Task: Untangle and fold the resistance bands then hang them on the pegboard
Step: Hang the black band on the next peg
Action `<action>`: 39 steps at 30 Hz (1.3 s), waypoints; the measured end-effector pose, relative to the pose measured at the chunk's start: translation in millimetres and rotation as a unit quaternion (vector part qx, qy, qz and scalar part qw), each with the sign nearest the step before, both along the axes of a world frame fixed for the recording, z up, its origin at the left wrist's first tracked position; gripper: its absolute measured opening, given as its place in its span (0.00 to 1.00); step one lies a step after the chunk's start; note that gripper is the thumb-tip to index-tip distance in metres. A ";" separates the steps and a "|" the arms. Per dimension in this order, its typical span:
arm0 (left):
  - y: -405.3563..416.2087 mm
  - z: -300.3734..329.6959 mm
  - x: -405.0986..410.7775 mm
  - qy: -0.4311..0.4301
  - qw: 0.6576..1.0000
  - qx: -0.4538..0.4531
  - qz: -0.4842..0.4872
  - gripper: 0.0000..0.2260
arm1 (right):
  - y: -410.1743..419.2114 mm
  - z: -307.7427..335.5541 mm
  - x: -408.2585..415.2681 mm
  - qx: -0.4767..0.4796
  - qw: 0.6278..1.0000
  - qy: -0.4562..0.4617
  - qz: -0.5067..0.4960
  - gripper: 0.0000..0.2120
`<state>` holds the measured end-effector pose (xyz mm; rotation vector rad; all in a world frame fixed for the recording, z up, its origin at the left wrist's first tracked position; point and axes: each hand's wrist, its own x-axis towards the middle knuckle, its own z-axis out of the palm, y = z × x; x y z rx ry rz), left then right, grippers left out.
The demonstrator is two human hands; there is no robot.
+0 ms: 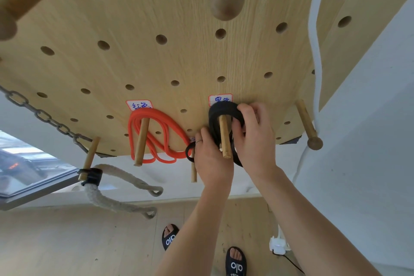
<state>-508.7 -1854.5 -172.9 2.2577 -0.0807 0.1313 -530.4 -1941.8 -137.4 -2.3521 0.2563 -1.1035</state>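
Both the left hand (pixel 209 154) and right hand (pixel 253 136) pinch the black band (pixel 220 111) looped over its wooden peg (pixel 224 136), and it might slide off the peg's end if they let go too soon.

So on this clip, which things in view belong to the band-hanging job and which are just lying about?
Job: black band, gripped by left hand and right hand; its peg; red band, hung; pegboard.

Lying about: chain, rope, white strap, slippers.
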 end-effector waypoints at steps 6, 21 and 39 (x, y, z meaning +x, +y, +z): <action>9.1 -8.5 1.2 -0.101 0.982 0.151 -0.059 0.14 | -0.3 -1.7 0.7 0.011 1.000 0.008 0.002 0.12; 20.4 -12.4 10.3 -0.053 0.981 0.139 -0.121 0.20 | -0.1 0.3 0.3 0.016 1.000 0.007 -0.005 0.11; 25.6 -19.4 18.0 0.098 0.984 -0.059 -0.137 0.13 | 0.7 -1.1 0.5 0.026 1.000 0.007 -0.005 0.10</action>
